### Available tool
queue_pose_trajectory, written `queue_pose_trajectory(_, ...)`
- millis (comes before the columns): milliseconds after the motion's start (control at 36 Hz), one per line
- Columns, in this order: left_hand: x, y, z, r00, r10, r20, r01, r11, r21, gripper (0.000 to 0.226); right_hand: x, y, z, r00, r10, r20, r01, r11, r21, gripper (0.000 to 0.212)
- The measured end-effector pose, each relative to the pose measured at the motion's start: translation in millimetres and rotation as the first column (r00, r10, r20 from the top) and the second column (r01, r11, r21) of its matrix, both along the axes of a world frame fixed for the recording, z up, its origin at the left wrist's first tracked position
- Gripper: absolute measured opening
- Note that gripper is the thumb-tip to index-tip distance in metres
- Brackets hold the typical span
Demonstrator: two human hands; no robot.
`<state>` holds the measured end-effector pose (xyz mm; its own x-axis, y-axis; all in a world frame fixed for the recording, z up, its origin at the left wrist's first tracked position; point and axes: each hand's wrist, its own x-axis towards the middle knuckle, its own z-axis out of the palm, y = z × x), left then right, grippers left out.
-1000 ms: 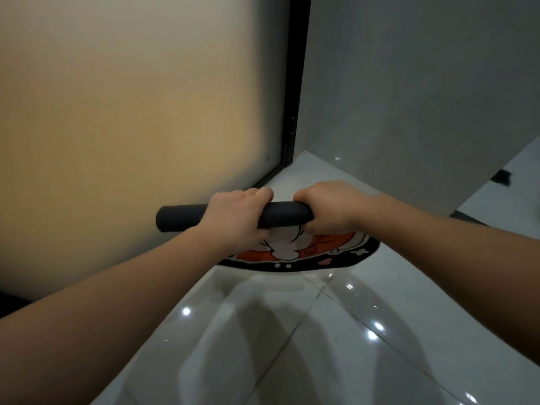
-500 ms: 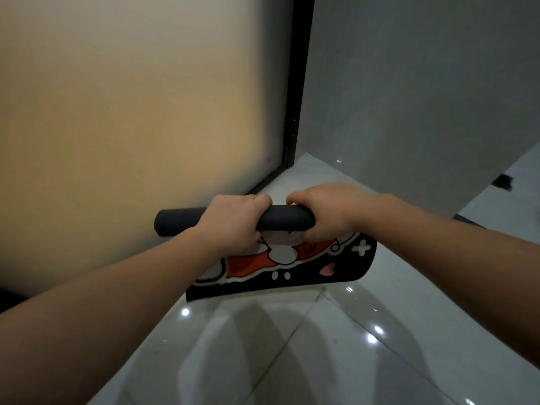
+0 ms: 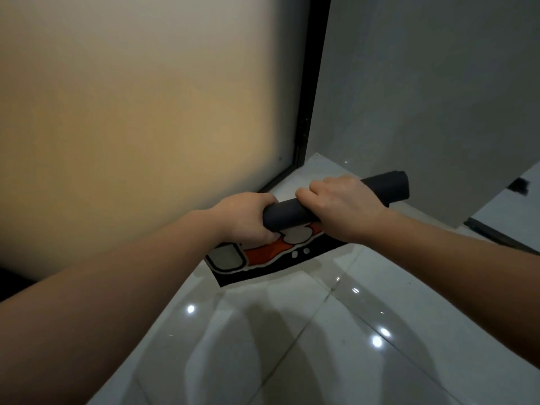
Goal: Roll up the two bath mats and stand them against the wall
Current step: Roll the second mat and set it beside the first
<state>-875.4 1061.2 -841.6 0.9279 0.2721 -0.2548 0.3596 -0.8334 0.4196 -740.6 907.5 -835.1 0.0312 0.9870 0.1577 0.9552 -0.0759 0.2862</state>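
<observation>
**Head view**

- **Bath mat** (image 3: 385,187): mostly wound into a dark tube with the backing outward. It is held over the far corner of the floor, its right end tilted up toward the grey wall.
- **Loose tail** (image 3: 263,255): a short printed flap in orange, white and black, not yet wound. It hangs below the tube toward the tiles. Whether its lower edge touches the floor cannot be told.
- **Left hand** (image 3: 248,217): fingers curled round the tube's near end, probably to stop the winding from springing open.
- **Right hand** (image 3: 342,209): gripping over the top of the tube's middle, just beside the left hand. This grip suits turning the tube to take in the tail.
- **Floor** (image 3: 292,346): glossy pale tiles with dark joints, showing light spots and arm shadows.
- **Frosted panel** (image 3: 146,127): runs along the floor's left edge, lit warm.
- **Black frame** (image 3: 312,83): stands at the corner where the panel ends.
- **Grey wall** (image 3: 423,83): runs along the far right edge. It is the likely place to stand the finished roll.
- **Second mat**: not in view.
</observation>
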Motion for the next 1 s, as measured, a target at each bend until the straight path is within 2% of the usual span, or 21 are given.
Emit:
queue_pose_trajectory(83,-1.9,-0.5,-4.4,0.998,-0.025,0.058,0.012,0.978,0.209,0.033,-0.7,2.8,0.0,0.998,-0.06,-0.027,0.058,0.997,-0.056,0.03)
queue_pose_trajectory(167,-3.7,-1.0,-14.1,0.975,-0.112,0.194,0.007,0.881,0.474,0.032,-1.1,7.6,8.0,0.954,-0.209,-0.217,0.157,0.96,-0.234,0.036)
queue_pose_trajectory(222,-5.4,-2.1,-18.5,0.958,-0.144,0.248,-0.019,0.831,0.557,0.033,0.5,9.9,11.9,0.88,-0.306,-0.362,0.187,0.926,-0.329,0.034)
queue_pose_trajectory(278,-6.3,-3.6,-21.4,0.949,-0.148,0.28,-0.046,0.81,0.585,0.035,2.0,11.6,14.3,0.827,-0.363,-0.43,0.198,0.903,-0.381,0.03)
queue_pose_trajectory(333,-6.2,-3.7,-22.7,0.944,-0.145,0.296,-0.059,0.81,0.584,0.035,1.7,13.4,15.2,0.821,-0.379,-0.427,0.212,0.897,-0.388,0.023)
queue_pose_trajectory(361,-5.5,-3.4,-22.4,0.945,-0.138,0.297,-0.061,0.817,0.573,0.037,1.0,13.8,14.9,0.846,-0.363,-0.392,0.218,0.904,-0.367,0.021)
queue_pose_trajectory(444,-2.9,-0.3,-18.4,0.966,-0.067,0.248,-0.055,0.889,0.455,0.055,-1.4,10.9,11.6,0.956,-0.224,-0.187,0.184,0.96,-0.212,0.019)
queue_pose_trajectory(528,-2.3,2.8,-12.8,0.994,-0.002,0.106,-0.028,0.96,0.279,0.074,-2.6,5.9,4.0,1.0,-0.03,0.006,0.03,0.999,-0.018,0.019)
queue_pose_trajectory(611,-5.2,2.9,-12.6,0.999,-0.001,0.051,-0.007,0.988,0.154,0.06,-4.7,5.1,-2.7,0.995,0.043,0.087,-0.051,0.995,0.09,0.022)
queue_pose_trajectory(667,-6.9,0.8,-13.5,0.996,0.005,0.086,-0.018,0.987,0.16,0.043,-5.0,4.9,-7.0,0.994,0.034,0.103,-0.046,0.993,0.112,0.024)
queue_pose_trajectory(722,-8.4,-0.9,-14.9,0.991,0.013,0.131,-0.043,0.971,0.234,0.038,-6.4,4.5,-5.4,0.996,0.022,0.088,-0.031,0.994,0.108,0.026)
queue_pose_trajectory(750,-9.2,-1.5,-16.8,0.987,0.006,0.16,-0.054,0.954,0.295,0.038,-7.7,5.1,-2.6,0.999,0.007,0.051,-0.011,0.997,0.075,0.028)
queue_pose_trajectory(806,-11.0,-2.7,-21.1,0.975,-0.042,0.22,-0.056,0.905,0.422,0.036,-9.6,8.2,6.0,0.988,-0.102,-0.12,0.093,0.992,-0.08,0.033)
queue_pose_trajectory(889,-13.2,-3.9,-25.6,0.957,-0.124,0.263,-0.046,0.828,0.558,0.035,-10.1,12.6,18.5,0.869,-0.34,-0.359,0.201,0.907,-0.371,0.035)
queue_pose_trajectory(1000,-15.0,-7.5,-21.3,0.95,-0.163,0.266,-0.039,0.783,0.62,0.035,-5.4,13.3,22.0,0.758,-0.443,-0.478,0.197,0.855,-0.48,0.03)
